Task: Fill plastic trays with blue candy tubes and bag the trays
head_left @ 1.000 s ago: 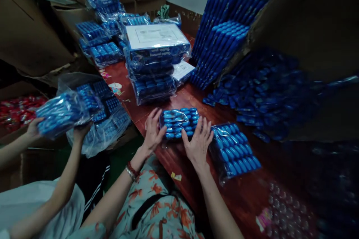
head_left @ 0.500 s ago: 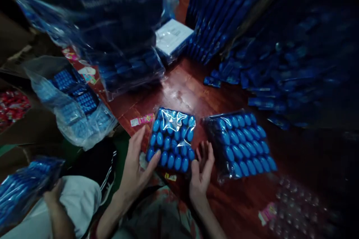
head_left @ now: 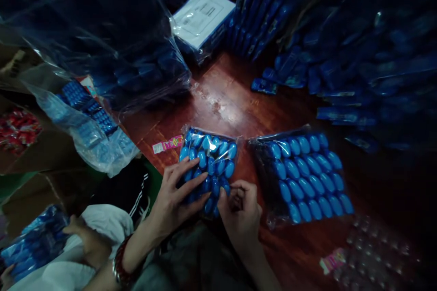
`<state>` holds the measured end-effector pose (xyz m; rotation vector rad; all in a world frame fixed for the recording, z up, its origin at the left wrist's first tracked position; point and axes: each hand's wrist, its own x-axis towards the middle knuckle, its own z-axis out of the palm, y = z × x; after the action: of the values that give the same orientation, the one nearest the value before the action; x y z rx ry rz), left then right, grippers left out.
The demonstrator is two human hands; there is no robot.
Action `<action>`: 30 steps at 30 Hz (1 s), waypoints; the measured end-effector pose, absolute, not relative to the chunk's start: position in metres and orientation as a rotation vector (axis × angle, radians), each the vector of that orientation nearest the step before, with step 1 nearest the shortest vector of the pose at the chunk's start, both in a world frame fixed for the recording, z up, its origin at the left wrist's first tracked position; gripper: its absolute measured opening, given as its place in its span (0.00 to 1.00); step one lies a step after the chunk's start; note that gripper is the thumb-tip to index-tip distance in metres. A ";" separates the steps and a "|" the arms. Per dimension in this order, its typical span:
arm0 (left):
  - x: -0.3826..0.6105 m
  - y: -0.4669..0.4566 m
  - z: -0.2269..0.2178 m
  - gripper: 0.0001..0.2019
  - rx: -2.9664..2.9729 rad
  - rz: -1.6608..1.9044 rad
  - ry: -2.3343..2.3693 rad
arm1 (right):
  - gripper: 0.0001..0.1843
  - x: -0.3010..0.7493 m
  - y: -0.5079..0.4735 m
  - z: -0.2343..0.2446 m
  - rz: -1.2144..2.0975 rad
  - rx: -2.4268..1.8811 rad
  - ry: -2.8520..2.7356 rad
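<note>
A clear-wrapped pack of blue oval pieces (head_left: 211, 163) in rows lies on the reddish-brown table in front of me. My left hand (head_left: 170, 198) rests on its left side, fingers spread flat over the pieces. At the lower right corner, my right hand (head_left: 241, 211) is closed, thumb and forefinger pinching the edge of the pack. Its other fingers are curled in and partly in shadow. A second wrapped pack (head_left: 307, 173) of the same blue pieces lies just to the right, untouched.
A white-topped box (head_left: 204, 16) stands behind, beside upright blue packs (head_left: 256, 13) and a pile of loose blue items (head_left: 348, 72). A clear bumpy tray (head_left: 375, 254) is at lower right. On the left, another person's hand (head_left: 80, 236) is near a blue pack (head_left: 37, 241).
My left hand has moved from the pack's edge onto its top. My right hand has closed at the lower right corner. The other person's blue pack has shifted. The view has tilted slightly.
</note>
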<state>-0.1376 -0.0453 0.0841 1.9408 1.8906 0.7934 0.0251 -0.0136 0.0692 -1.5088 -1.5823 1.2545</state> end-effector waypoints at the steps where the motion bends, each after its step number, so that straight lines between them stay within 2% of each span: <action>1: -0.138 -0.045 0.084 0.20 1.934 0.796 1.886 | 0.08 0.023 -0.012 0.073 1.254 -1.519 -1.597; 4: -0.138 -0.044 0.083 0.19 1.911 0.809 1.860 | 0.07 0.020 -0.004 0.080 1.368 -1.567 -1.586; 8: -0.134 -0.043 0.082 0.19 1.883 0.777 1.887 | 0.11 0.024 0.002 0.077 1.686 -1.594 -1.355; 11: -0.134 -0.045 0.084 0.21 1.913 0.750 1.902 | 0.13 0.027 -0.001 0.073 1.766 -1.580 -1.199; 19: -0.144 -0.041 0.083 0.16 1.899 0.780 1.861 | 0.17 0.019 0.000 0.081 2.151 -1.431 -0.726; 23: -0.133 -0.035 0.079 0.13 1.834 0.858 1.985 | 0.20 0.008 0.006 0.076 2.055 -1.404 -0.620; 27: -0.131 -0.038 0.079 0.14 1.801 0.933 2.024 | 0.20 0.007 0.007 0.071 1.975 -1.419 -0.812; 30: -0.141 -0.044 0.082 0.22 1.613 1.128 2.099 | 0.14 0.015 0.007 0.078 1.560 -1.542 -1.253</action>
<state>-0.1407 -0.0435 0.0822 1.6128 2.0986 1.1281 0.0151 0.0072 0.0779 -1.5419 -1.2526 1.5602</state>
